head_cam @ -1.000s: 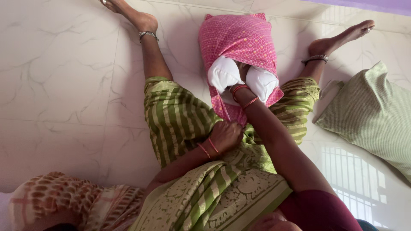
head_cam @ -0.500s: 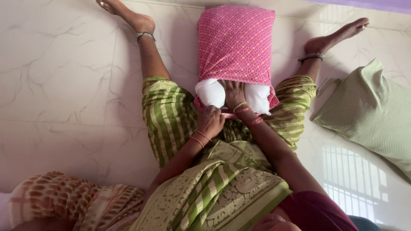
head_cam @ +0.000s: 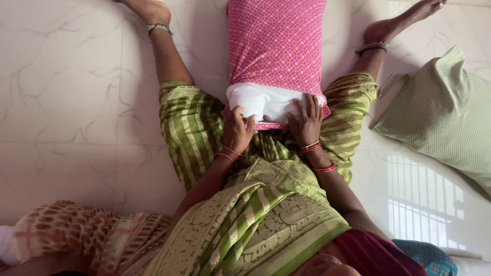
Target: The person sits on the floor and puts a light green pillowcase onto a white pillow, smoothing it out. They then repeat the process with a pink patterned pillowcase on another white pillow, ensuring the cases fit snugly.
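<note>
Two hands at the open end of a pink cover [head_cam: 276, 43] lying on the floor [head_cam: 66, 92] between the spread legs, white pillow [head_cam: 266, 102] sticking out of it toward the lap. Left hand [head_cam: 238, 132] curled, fingers pinching the cover's edge at the pillow's left corner. Right hand [head_cam: 307, 122] spread flat, palm pressed on the pillow's right corner, fingers pointing away. Both forearms run from the lap, wrists with bangles. Pale marble tiles underneath; green pillow [head_cam: 445, 117] lies well apart at right, beside the right leg
</note>
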